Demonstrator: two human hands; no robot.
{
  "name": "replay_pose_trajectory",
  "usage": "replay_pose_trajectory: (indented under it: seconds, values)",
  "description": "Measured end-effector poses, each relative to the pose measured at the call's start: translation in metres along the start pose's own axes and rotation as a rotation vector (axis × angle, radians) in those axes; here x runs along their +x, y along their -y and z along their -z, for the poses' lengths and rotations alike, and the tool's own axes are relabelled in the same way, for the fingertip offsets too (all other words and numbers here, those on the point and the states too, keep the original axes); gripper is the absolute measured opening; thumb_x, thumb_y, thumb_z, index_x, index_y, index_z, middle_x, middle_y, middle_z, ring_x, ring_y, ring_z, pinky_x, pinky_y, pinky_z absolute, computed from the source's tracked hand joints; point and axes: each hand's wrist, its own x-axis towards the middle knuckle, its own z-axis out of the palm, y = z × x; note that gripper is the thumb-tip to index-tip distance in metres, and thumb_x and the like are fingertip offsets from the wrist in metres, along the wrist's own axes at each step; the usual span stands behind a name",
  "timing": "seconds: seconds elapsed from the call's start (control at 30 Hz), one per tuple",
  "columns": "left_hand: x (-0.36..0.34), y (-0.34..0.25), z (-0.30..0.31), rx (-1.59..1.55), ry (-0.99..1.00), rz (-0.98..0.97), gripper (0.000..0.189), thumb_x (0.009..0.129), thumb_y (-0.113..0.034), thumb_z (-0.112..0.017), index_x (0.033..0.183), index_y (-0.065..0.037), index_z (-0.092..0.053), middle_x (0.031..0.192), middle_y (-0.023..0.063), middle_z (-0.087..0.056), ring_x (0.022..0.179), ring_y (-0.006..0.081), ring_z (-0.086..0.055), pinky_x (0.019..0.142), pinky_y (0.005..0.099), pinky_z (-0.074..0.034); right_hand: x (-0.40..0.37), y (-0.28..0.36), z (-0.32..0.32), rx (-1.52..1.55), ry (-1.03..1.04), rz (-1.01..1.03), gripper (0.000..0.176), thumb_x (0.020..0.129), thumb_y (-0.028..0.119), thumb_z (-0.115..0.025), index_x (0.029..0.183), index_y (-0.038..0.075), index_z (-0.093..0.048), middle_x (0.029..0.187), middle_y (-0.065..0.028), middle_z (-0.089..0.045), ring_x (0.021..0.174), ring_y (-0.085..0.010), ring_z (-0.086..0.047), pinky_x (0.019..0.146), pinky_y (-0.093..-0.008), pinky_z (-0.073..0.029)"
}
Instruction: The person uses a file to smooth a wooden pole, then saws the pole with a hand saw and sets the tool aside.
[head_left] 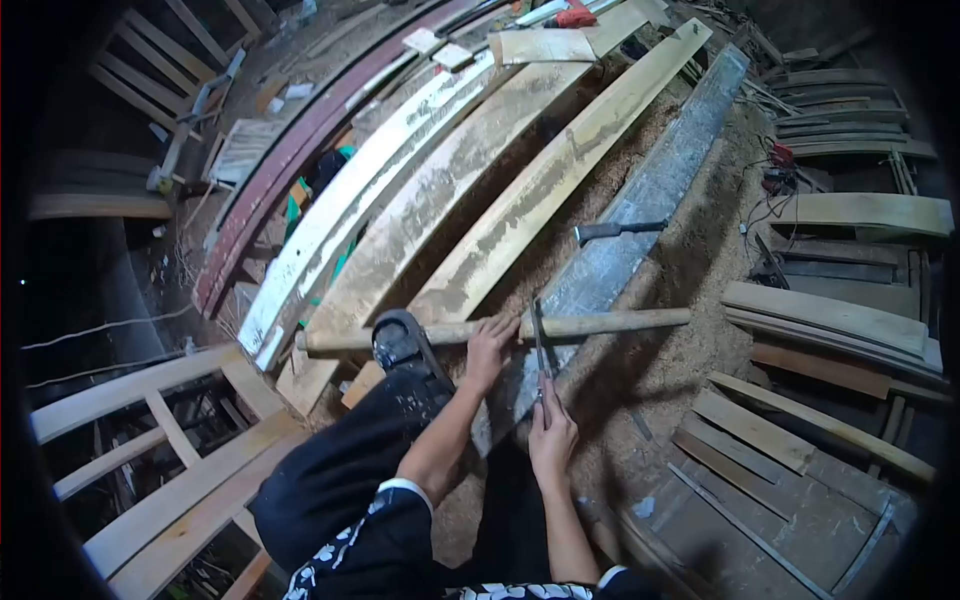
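A long round wooden pole [620,321] lies across the planks, under a dark sandal on a foot [398,340]. My left hand [487,352] rests on the pole with its fingers pressed together over it. My right hand [552,428] is wrapped round the handle of a thin long-bladed tool [540,335], whose blade crosses the pole just right of my left hand. The tool's exact kind cannot be made out. Beneath the pole is a grey, worn board [600,270], and a hammer [620,231] with a dark handle lies on that board.
Long pale planks [540,200] run diagonally beyond my hands, beside a dark red beam [270,185]. A wooden frame [175,430] stands at the left. Stacked boards [830,315] lie at the right. Sawdust [690,290] covers the ground.
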Motion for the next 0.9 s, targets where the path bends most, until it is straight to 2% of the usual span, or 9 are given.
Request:
replay_pose_trajectory:
  seconds: [0.13, 0.37, 0.5, 0.67, 0.7, 0.73, 0.8, 0.83, 0.9]
  values:
    - [-0.004, -0.006, -0.006, 0.021, -0.013, 0.024, 0.051, 0.079, -0.008, -0.073, 0.130, -0.006, -0.069, 0.130, 0.0140, -0.070, 0.122, 0.0347, -0.062, 0.107, 0.0462, -0.045, 0.027, 0.015, -0.001, -0.159, 0.054, -0.124, 0.048, 0.097, 0.004, -0.062, 0.144, 0.015, -0.062, 0.117, -0.0258, -0.071, 0.104, -0.0442, -0.070, 0.087, -0.0487, -0.055]
    - [-0.007, -0.008, -0.001, -0.001, 0.014, 0.018, 0.049, 0.082, -0.011, -0.073, 0.130, -0.006, -0.069, 0.130, 0.0153, -0.069, 0.122, 0.0355, -0.062, 0.106, 0.0465, -0.045, -0.012, 0.017, 0.017, -0.086, 0.030, -0.107, 0.047, 0.098, 0.005, -0.062, 0.144, 0.013, -0.062, 0.125, -0.0228, -0.070, 0.110, -0.0427, -0.068, 0.089, -0.0465, -0.055]
    - [-0.013, -0.005, 0.000, 0.028, 0.029, -0.004, 0.051, 0.081, -0.013, -0.073, 0.131, -0.007, -0.069, 0.132, 0.0143, -0.069, 0.123, 0.0350, -0.062, 0.107, 0.0462, -0.045, 0.025, 0.011, -0.010, -0.095, 0.073, -0.134, 0.050, 0.097, 0.001, -0.061, 0.146, 0.012, -0.059, 0.128, -0.0210, -0.069, 0.111, -0.0409, -0.069, 0.090, -0.0466, -0.055]
    - [-0.010, -0.001, -0.003, 0.003, 0.016, -0.008, 0.053, 0.078, -0.010, -0.074, 0.130, -0.006, -0.070, 0.131, 0.0140, -0.070, 0.121, 0.0349, -0.062, 0.106, 0.0470, -0.045, -0.010, 0.020, 0.016, -0.048, -0.001, -0.010, 0.048, 0.098, 0.004, -0.061, 0.146, 0.012, -0.059, 0.124, -0.0211, -0.071, 0.104, -0.0420, -0.071, 0.087, -0.0462, -0.055]
    - [-0.017, -0.006, -0.005, -0.007, 0.025, -0.003, 0.053, 0.078, -0.010, -0.074, 0.130, -0.006, -0.070, 0.131, 0.0140, -0.070, 0.121, 0.0349, -0.062, 0.106, 0.0470, -0.045, -0.003, 0.018, 0.012, -0.106, 0.094, -0.155, 0.047, 0.098, 0.002, -0.060, 0.145, 0.010, -0.059, 0.126, -0.0216, -0.070, 0.108, -0.0414, -0.070, 0.089, -0.0457, -0.056]
    - [-0.010, -0.002, -0.005, 0.016, 0.024, -0.008, 0.052, 0.078, -0.010, -0.074, 0.130, -0.005, -0.070, 0.130, 0.0142, -0.070, 0.121, 0.0349, -0.062, 0.106, 0.0467, -0.045, 0.013, 0.019, 0.004, -0.100, 0.083, -0.148, 0.047, 0.098, 0.002, -0.060, 0.145, 0.010, -0.059, 0.126, -0.0216, -0.070, 0.108, -0.0414, -0.070, 0.089, -0.0457, -0.056]
    - [-0.008, -0.003, -0.002, 0.044, 0.027, -0.010, 0.052, 0.078, -0.009, -0.074, 0.129, -0.005, -0.070, 0.129, 0.0144, -0.071, 0.120, 0.0348, -0.063, 0.105, 0.0464, -0.046, 0.030, 0.021, -0.004, -0.127, 0.130, -0.174, 0.045, 0.097, -0.003, -0.060, 0.142, 0.001, -0.060, 0.133, -0.0215, -0.068, 0.126, -0.0350, -0.065, 0.100, -0.0374, -0.053]
    - [-0.006, -0.005, 0.000, 0.003, 0.022, -0.003, 0.050, 0.078, -0.009, -0.074, 0.128, -0.005, -0.071, 0.128, 0.0146, -0.071, 0.120, 0.0348, -0.062, 0.105, 0.0465, -0.046, 0.020, 0.010, -0.010, 0.078, 0.044, -0.085, 0.044, 0.098, -0.002, -0.059, 0.142, 0.000, -0.060, 0.134, -0.0219, -0.067, 0.126, -0.0357, -0.065, 0.100, -0.0376, -0.053]
    - [0.009, 0.002, 0.005, -0.026, 0.007, -0.012, 0.049, 0.077, -0.008, -0.074, 0.126, -0.005, -0.071, 0.127, 0.0147, -0.071, 0.120, 0.0348, -0.062, 0.105, 0.0465, -0.045, -0.016, 0.000, 0.005, 0.062, 0.045, -0.097, 0.044, 0.098, -0.002, -0.059, 0.142, 0.000, -0.059, 0.134, -0.0219, -0.067, 0.126, -0.0361, -0.065, 0.101, -0.0385, -0.053]
